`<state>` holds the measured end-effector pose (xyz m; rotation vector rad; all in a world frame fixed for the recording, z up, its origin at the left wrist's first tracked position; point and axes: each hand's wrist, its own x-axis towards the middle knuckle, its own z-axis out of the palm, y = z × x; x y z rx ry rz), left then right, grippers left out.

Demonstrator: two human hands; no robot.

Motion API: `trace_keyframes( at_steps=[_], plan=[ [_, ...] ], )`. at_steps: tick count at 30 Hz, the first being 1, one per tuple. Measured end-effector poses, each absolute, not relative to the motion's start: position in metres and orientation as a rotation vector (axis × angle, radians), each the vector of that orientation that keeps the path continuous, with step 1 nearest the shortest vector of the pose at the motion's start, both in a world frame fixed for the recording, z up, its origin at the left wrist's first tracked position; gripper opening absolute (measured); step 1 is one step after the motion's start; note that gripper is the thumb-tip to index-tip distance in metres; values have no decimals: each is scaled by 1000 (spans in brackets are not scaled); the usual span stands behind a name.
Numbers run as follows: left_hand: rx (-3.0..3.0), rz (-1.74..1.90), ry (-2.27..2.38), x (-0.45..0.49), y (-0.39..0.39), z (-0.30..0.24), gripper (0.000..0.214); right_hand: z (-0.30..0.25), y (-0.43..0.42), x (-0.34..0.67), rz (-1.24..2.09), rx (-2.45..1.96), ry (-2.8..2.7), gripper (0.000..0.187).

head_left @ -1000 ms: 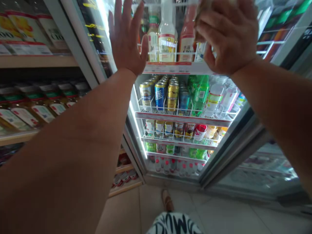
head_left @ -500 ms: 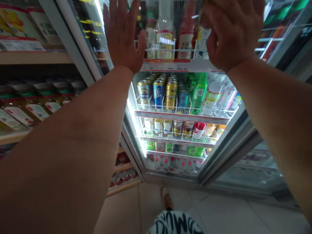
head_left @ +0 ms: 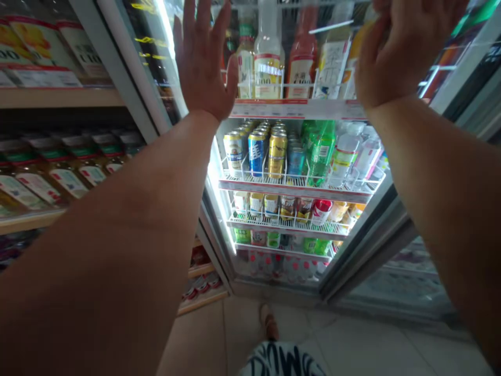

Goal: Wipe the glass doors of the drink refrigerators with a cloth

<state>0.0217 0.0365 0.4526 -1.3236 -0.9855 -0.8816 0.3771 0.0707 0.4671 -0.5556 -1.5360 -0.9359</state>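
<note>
While the fingers of the left hand [head_left: 205, 68] are spread wide, palm toward a glass-fronted drinks cooler [head_left: 274, 288], those of the right hand [head_left: 403, 62] look bent and run past the top edge, so I cannot tell whether they grip anything. Between the hands, a clear C100 bottle [head_left: 267, 78] and a red C100 bottle [head_left: 300, 78] stand upright on the upper rack; a white-and-orange bottle [head_left: 349, 78] is partly hidden by the right hand. Below stand a blue can [head_left: 256, 156], a gold can [head_left: 277, 156] and a green bottle [head_left: 321, 154]. Amber bottles [head_left: 74, 175] line a wooden shelf [head_left: 27, 221] leftward.
</note>
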Motion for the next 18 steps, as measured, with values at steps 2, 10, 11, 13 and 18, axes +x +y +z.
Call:
trace_keyframes(
  at_steps=[2,10,11,13,18],
  plan=[
    [-1292,-879,-968,23,36,453,66,467,72,378,-990,-466,-1613,53],
    [-1286,-898,-898,18,43,456,73,461,55,372,-1202,-360,-1911,57],
    [-1324,-913,-930,17,44,456,71,462,57,374,-1147,-427,-1838,56],
    [-1409,-948,-1007,16,45,458,72,463,63,376,-989,-586,-1645,58],
    [-1459,-1064,-977,14,48,460,72,459,61,372,-1106,-440,-1775,58]
  ],
)
